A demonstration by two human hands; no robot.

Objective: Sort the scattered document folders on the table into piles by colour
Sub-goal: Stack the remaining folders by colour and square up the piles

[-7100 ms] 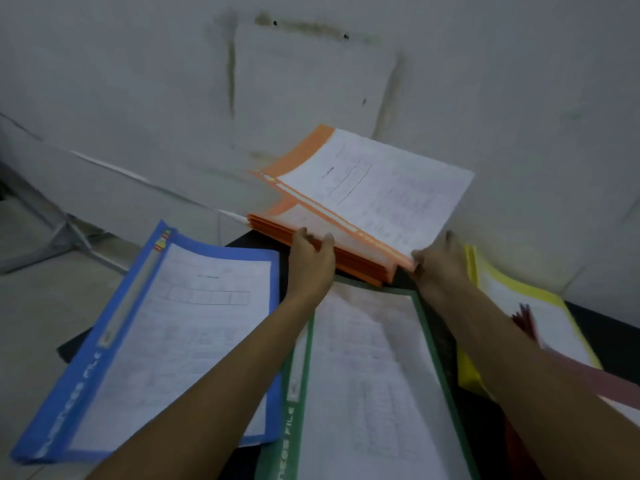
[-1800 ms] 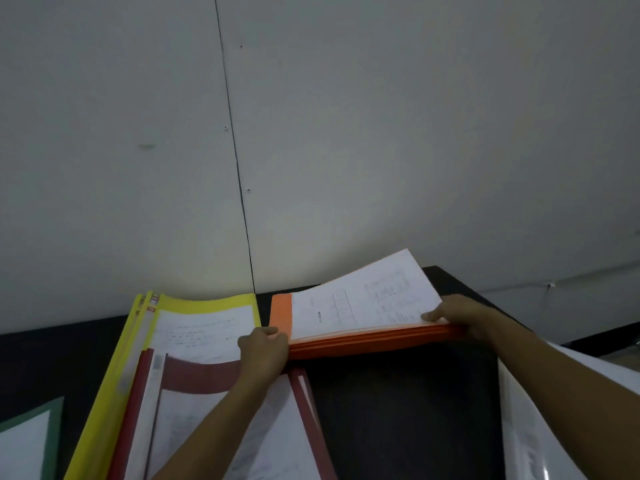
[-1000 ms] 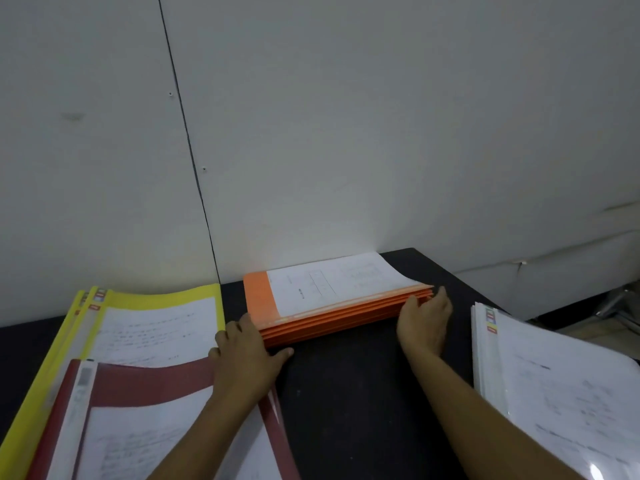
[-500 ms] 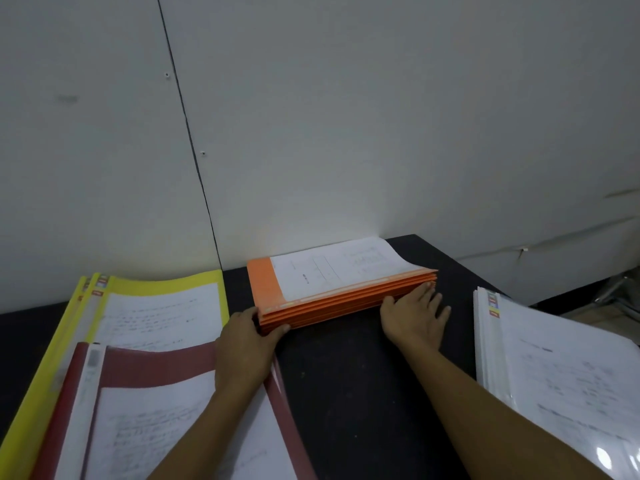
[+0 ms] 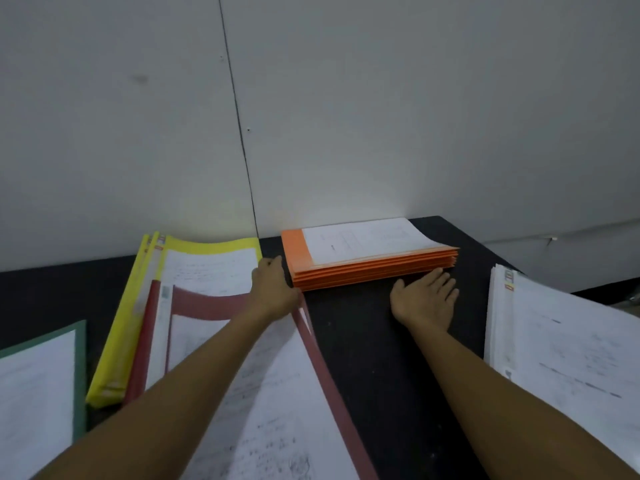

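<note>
bare table (image 5: pixel 363 358) lane, orange pile (image 5: pixel 374 271) at end

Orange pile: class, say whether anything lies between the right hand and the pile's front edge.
Nothing visible does. The right hand lies flat on the black table, fingers pointing at the orange pile's front edge, touching it or nearly. The left hand touches the pile's left front corner.

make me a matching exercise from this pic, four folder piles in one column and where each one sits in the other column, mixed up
Column 1
1 orange folder pile
2 yellow folder pile
3 green folder
4 white folder pile

Column 2
a lower left edge of the view
b right side of the table
c by the wall, left hand at its corner
d partly under the red folder

Pairs: 1-c, 2-d, 3-a, 4-b
</note>
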